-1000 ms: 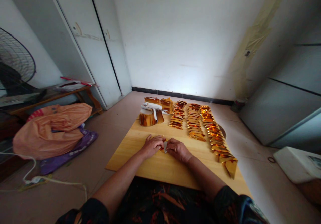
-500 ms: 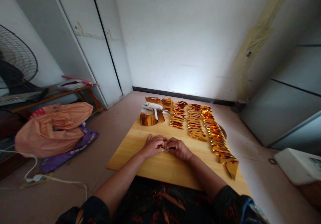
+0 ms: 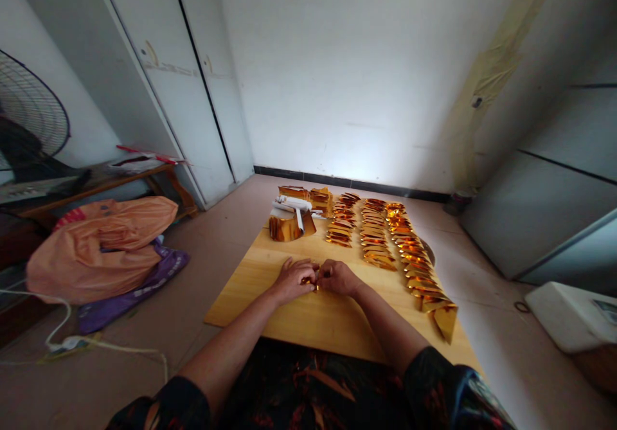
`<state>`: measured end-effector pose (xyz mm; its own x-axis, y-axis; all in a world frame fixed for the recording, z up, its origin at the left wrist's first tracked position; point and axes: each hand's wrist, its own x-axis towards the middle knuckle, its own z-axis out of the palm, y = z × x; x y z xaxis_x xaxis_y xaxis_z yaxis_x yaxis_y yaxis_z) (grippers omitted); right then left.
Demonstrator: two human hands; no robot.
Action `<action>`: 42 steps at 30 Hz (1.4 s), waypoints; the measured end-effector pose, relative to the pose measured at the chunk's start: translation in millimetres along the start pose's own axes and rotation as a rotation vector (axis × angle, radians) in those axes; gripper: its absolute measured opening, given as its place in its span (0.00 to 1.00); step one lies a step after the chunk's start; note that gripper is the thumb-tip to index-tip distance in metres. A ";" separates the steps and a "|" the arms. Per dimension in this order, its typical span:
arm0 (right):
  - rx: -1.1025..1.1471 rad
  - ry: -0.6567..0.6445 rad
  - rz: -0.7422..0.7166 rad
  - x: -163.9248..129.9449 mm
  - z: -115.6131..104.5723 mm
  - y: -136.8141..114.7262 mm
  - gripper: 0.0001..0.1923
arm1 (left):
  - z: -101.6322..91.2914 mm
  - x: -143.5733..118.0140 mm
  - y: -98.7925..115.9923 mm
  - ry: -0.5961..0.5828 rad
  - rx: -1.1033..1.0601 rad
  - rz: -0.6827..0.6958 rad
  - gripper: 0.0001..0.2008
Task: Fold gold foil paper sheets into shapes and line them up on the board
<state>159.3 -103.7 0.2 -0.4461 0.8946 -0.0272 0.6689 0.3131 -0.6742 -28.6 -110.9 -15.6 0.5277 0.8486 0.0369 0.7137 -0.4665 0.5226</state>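
Change since earlier: both hands are drawing closer together over the gold piece, and the white underside that was showing between them is now almost hidden.
Fingers: the fingertips of both hands are pinching narrow on a small gold foil piece – only a sliver of it is showing.
Left hand: curling over the piece from the left, knuckles resting on the board.
Right hand: meeting the left one thumb to thumb, closing on the same piece.
Where the piece is: lying low on the wooden board, near its middle, just in front of the person.
Handling: it is looking very light, thin and crease-prone – probably slippery on the shiny side, so holding it at the folded edges with fingertips seems best; hard pressing would be denting it.
Around the hands: rows of folded gold pieces are running up the board's right half, well apart from the hands; a stack of gold sheets with a white roll is sitting at the far left corner.
Further out: an orange bag and a fan are standing on the left.
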 end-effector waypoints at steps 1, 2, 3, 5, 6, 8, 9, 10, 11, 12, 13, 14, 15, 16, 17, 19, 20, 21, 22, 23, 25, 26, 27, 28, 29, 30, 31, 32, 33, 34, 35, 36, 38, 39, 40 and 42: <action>-0.023 -0.001 0.012 0.4 -0.2 -2.6 0.05 | 0.0 0.1 0.0 -0.001 0.002 0.000 0.05; -0.042 -0.006 0.023 1.1 -0.8 -5.0 0.05 | 0.1 0.2 0.0 -0.001 0.004 0.001 0.05; -0.057 -0.017 0.034 1.9 -1.5 -7.3 0.05 | 0.2 0.3 0.0 0.000 0.006 0.001 0.05; -0.090 -0.037 0.062 4.0 -3.1 -11.2 0.05 | 0.9 0.2 0.1 0.010 0.008 -0.002 0.05; -0.105 -0.045 0.078 5.1 -3.7 -12.7 0.04 | 1.3 0.1 0.2 0.019 0.006 -0.007 0.05; -0.132 -0.059 0.107 7.1 -4.2 -14.8 0.02 | 2.0 -0.5 0.6 0.036 0.000 -0.021 0.07; -0.145 -0.060 0.116 7.9 -4.1 -15.3 0.02 | 2.2 -0.8 0.8 0.040 -0.002 -0.027 0.08; -0.159 -0.058 0.121 8.4 -3.8 -15.6 0.02 | 2.3 -1.1 1.1 0.042 -0.003 -0.030 0.09; -0.174 -0.055 0.124 8.8 -3.3 -15.6 0.02 | 2.3 -1.4 1.3 0.039 -0.002 -0.028 0.10; -0.188 -0.050 0.126 9.0 -2.8 -15.3 0.02 | 2.1 -1.6 1.5 0.035 0.001 -0.024 0.10; -0.198 -0.046 0.128 9.1 -2.2 -14.9 0.02 | 1.8 -1.7 1.7 0.030 0.004 -0.018 0.10; -0.201 -0.045 0.128 9.1 -1.6 -14.2 0.01 | 1.3 -1.8 1.8 0.025 0.007 -0.011 0.10; -0.199 -0.046 0.128 8.9 -0.8 -13.5 0.01 | 0.8 -1.9 1.9 0.021 0.010 -0.005 0.10; -0.194 -0.045 0.126 8.6 0.0 -12.5 0.01 | 0.3 -1.9 2.1 0.018 0.011 -0.001 0.10; -0.187 -0.042 0.121 8.0 1.1 -11.4 0.01 | -0.2 -1.9 2.3 0.014 0.012 0.003 0.10; -0.176 -0.013 0.107 6.3 3.7 -8.6 0.01 | -1.0 -2.0 2.7 0.006 0.015 0.008 0.10; -0.174 0.006 0.099 5.2 5.2 -7.0 0.01 | -1.2 -2.1 2.9 0.003 0.016 0.011 0.09; -0.172 0.027 0.089 3.9 6.7 -5.4 0.01 | -1.3 -2.2 3.0 0.002 0.016 0.014 0.09; -0.169 0.047 0.074 2.7 8.1 -3.8 0.02 | -1.3 -2.3 3.0 0.002 0.016 0.017 0.08; -0.165 0.065 0.055 1.5 9.1 -2.2 0.02 | -1.1 -2.3 2.8 0.003 0.015 0.019 0.07; -0.152 0.086 0.017 0.1 10.1 0.5 0.04 | -0.3 -2.2 1.8 0.005 0.012 0.024 0.06; -0.147 0.093 0.004 -0.2 10.0 1.7 0.05 | 0.2 -2.0 1.0 0.006 0.012 0.029 0.06; -0.144 0.099 -0.004 -0.1 9.6 2.9 0.06 | 0.7 -1.7 0.1 0.005 0.013 0.033 0.06; -0.144 0.105 -0.001 0.1 9.2 3.8 0.07 | 1.2 -1.4 -0.9 0.003 0.014 0.038 0.06; -0.145 0.116 0.006 0.4 8.9 4.7 0.08 | 1.7 -0.9 -1.9 0.001 0.016 0.043 0.06; -0.146 0.130 0.015 0.6 8.8 5.5 0.10 | 2.0 -0.6 -2.7 -0.001 0.017 0.045 0.06; -0.144 0.146 0.023 0.6 9.2 6.0 0.10 | 2.3 -0.2 -3.5 -0.002 0.018 0.046 0.06; -0.140 0.162 0.031 0.3 10.0 6.4 0.11 | 2.4 0.0 -4.0 -0.003 0.018 0.045 0.06; -0.137 0.177 0.038 -0.2 11.3 6.5 0.10 | 2.5 0.2 -4.3 -0.003 0.017 0.043 0.06; -0.134 0.188 0.042 -1.0 13.0 6.4 0.08 | 2.4 0.2 -4.5 -0.004 0.015 0.042 0.06; -0.133 0.194 0.044 -1.9 14.8 6.2 0.06 | 2.4 0.3 -4.5 -0.004 0.014 0.041 0.06; -0.135 0.199 0.049 -2.9 16.6 5.8 0.03 | 2.3 0.2 -4.6 -0.004 0.013 0.043 0.05; -0.142 0.204 0.055 -4.7 19.7 5.0 0.03 | 2.2 0.2 -4.5 -0.002 0.015 0.048 0.05; -0.150 0.201 0.059 -5.4 20.8 4.7 0.04 | 2.2 0.1 -4.3 -0.001 0.018 0.050 0.05; -0.160 0.197 0.062 -5.9 21.6 4.3 0.04 | 2.1 0.2 -4.1 0.000 0.022 0.049 0.05; -0.191 0.186 0.055 -6.4 22.9 3.0 0.05 | 1.6 0.3 -3.2 -0.005 0.028 0.043 0.05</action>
<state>150.5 -115.8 -18.6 -0.3012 0.9495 0.0882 0.7969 0.3015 -0.5235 -30.0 -109.5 -18.7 0.5606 0.8263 0.0544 0.7027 -0.5094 0.4968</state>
